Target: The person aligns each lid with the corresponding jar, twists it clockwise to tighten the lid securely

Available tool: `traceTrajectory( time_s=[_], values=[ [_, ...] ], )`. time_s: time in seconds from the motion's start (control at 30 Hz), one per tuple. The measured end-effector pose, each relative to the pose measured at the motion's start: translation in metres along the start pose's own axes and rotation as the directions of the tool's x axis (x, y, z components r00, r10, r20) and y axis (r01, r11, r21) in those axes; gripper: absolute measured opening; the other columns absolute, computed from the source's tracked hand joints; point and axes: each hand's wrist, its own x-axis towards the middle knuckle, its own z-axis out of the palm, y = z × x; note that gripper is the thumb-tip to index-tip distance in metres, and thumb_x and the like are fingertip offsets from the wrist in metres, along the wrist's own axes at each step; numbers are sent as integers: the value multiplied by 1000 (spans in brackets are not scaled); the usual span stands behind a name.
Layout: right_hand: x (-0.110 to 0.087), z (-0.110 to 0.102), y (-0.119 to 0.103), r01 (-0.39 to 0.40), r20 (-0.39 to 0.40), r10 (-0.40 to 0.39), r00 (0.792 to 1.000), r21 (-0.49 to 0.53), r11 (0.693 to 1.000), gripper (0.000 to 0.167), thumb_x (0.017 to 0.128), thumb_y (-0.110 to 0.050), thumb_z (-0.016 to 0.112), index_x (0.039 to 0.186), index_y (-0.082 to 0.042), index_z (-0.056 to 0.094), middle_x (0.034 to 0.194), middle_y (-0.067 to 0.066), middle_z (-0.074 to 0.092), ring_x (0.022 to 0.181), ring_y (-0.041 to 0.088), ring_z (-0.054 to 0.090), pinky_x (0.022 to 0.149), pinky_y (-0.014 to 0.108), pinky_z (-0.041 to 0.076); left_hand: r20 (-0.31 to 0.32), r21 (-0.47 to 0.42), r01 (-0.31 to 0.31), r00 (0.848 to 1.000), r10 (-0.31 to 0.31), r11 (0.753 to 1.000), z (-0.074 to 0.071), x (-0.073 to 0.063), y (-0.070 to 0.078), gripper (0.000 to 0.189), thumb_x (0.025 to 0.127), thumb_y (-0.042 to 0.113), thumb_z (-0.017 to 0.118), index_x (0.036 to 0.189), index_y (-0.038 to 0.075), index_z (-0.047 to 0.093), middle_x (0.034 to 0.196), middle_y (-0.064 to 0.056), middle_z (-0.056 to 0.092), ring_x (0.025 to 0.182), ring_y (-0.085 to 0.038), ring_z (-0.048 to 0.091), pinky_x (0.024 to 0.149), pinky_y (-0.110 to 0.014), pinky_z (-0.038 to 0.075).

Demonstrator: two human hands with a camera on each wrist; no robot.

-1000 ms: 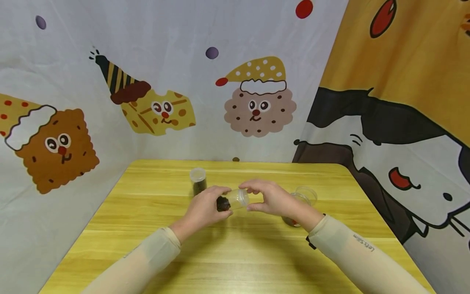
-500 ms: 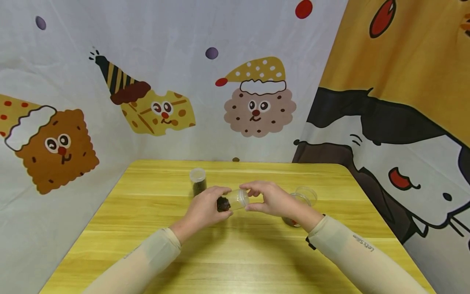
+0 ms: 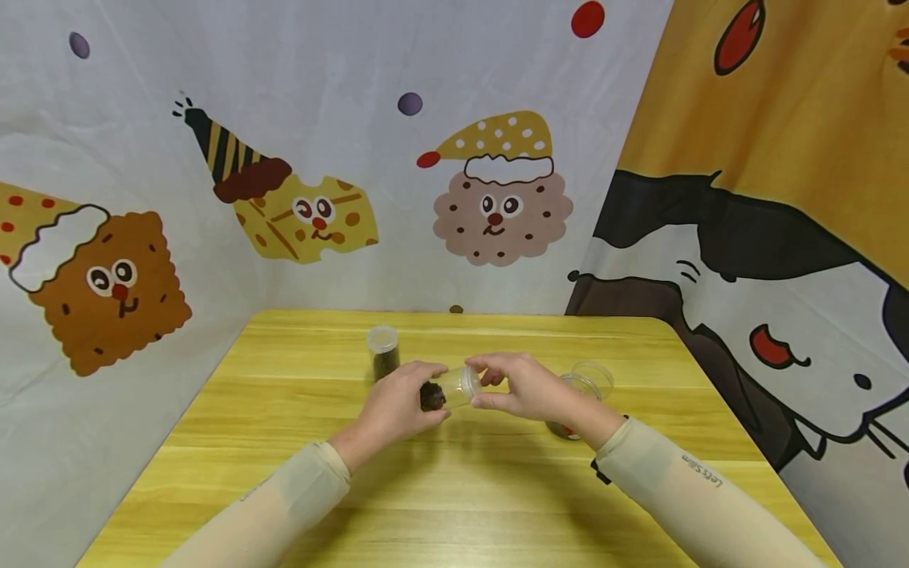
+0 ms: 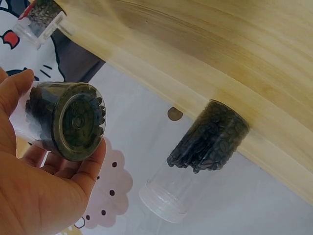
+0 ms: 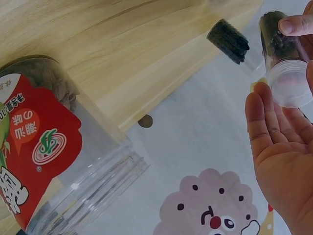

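Note:
My left hand [image 3: 394, 402] grips a small clear jar [image 3: 451, 388] by its base end, tilted almost onto its side above the table. Dark pieces are heaped toward the jar's bottom, which faces the camera in the left wrist view. At the other end, my right hand [image 3: 525, 386] pinches the translucent lid [image 3: 469, 383], index finger at its upper edge and thumb at its lower edge. Behind the left hand stands a second clear jar [image 3: 384, 347], capped and part filled with dark beans [image 4: 210, 139]; the hand hides its lower part.
A larger clear jar [image 3: 561, 430] stands right, partly hidden by my right forearm. Its red label [image 5: 58, 137] and brownish contents [image 5: 49, 81] show in the right wrist view. Behind the wooden table [image 3: 454, 505] hangs a printed cloth [image 3: 398, 276] with cartoon figures.
My right hand's fingers have shifted slightly downward around the lid. The left hand and the tilted jar stay almost in place.

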Motion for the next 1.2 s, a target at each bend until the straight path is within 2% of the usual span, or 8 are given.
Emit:
traceTrajectory(
  time_s=[0.27,0.47,0.6,0.83,1.2],
  values=[
    [0,2,3,-11,0,11,1000,-15,1000,67,98,-38,79,153,-8,57,139,7,72,106,16,75,80,24,60,-9,-9,-4,1000,4,1000,1,0,-1,65,83,37,94,139,17,69,136,-3,73,122,-25,71,98,-47,62],
    [0,3,3,-11,-3,11,1000,-30,999,79,93,-36,85,160,-14,49,151,9,64,120,23,73,96,40,63,-14,-10,-10,1000,10,1000,2,0,-2,65,82,37,94,138,16,69,136,-4,73,121,-26,72,98,-47,62],
    [0,3,3,32,-20,-32,999,-33,999,76,92,-29,87,157,-13,52,150,11,64,120,27,73,99,47,62,-13,-17,-8,1000,8,1000,2,0,-2,65,82,37,94,138,16,69,136,-4,73,121,-26,72,99,-47,62],
    [0,3,3,59,-28,-61,998,-70,996,65,93,-27,86,150,-15,60,144,5,69,114,18,75,94,35,63,-11,-29,-11,1000,11,1000,1,0,-2,65,82,37,94,138,16,69,136,-3,73,121,-26,72,99,-47,62],
    [0,3,1,51,-10,-51,999,-53,997,62,95,-29,84,151,-13,59,136,4,72,109,17,74,91,33,63,-9,-38,-30,1000,30,999,2,-1,-1,64,83,36,94,138,14,69,135,-5,74,120,-26,73,99,-46,62]
  ],
)
